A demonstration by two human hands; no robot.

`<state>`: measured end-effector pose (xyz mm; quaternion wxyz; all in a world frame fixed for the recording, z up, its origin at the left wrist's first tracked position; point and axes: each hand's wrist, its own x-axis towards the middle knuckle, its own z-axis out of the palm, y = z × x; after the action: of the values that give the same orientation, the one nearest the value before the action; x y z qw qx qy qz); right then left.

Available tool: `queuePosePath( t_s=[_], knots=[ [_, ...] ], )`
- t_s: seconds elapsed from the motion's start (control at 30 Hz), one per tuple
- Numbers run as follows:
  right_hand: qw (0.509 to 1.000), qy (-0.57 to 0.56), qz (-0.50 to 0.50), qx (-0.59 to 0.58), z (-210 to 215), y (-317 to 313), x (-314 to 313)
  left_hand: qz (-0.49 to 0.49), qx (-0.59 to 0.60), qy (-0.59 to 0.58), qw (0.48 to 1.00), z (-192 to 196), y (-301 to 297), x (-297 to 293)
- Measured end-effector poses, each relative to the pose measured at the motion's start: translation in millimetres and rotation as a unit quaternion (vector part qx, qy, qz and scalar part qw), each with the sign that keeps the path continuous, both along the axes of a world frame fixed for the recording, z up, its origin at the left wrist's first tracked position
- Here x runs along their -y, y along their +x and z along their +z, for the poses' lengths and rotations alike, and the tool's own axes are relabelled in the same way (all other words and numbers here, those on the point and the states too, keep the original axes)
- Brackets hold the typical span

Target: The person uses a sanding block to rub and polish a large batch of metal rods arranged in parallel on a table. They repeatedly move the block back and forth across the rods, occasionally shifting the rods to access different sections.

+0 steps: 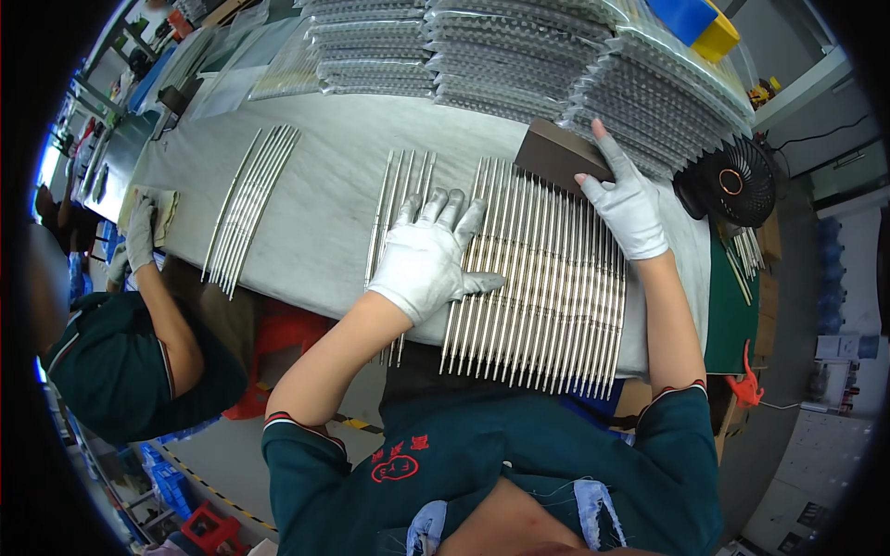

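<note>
The row of metal rods (542,278) was laid side by side on the cloth-covered surface (324,185). It was pinned flat by the left hand (428,255), fingers spread, while a dark block (559,156), gripped by the right hand (629,206), was pressed across the far ends. Even pressure would seem best.

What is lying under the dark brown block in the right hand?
The brown block, pressed by the gloved right hand, lies on the far ends of the row of metal rods. The rod tips beneath it are covered, so their state cannot be seen.
</note>
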<state>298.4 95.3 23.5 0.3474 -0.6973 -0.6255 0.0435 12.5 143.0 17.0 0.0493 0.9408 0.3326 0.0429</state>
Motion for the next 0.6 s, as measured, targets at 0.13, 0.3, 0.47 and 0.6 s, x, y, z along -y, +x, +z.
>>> queuePosePath(
  t_s=[0.13, 0.3, 0.47, 0.6],
  knots=[
    [0.995, -0.078, 0.008, 0.068, 4, -2, -4, -0.010, 0.025, -0.006, 1.000, -7, -2, -2],
    [0.979, -0.118, 0.073, -0.148, 10, 4, -10, -0.021, 0.054, -0.010, 0.998, -11, -5, -4],
    [0.965, -0.228, 0.125, -0.038, 54, -35, -38, -0.019, 0.061, -0.010, 0.998, -9, -5, -4],
    [0.964, -0.168, 0.207, -0.004, 37, -52, -63, -0.014, 0.050, -0.032, 0.998, -6, -3, -3]
  ],
)
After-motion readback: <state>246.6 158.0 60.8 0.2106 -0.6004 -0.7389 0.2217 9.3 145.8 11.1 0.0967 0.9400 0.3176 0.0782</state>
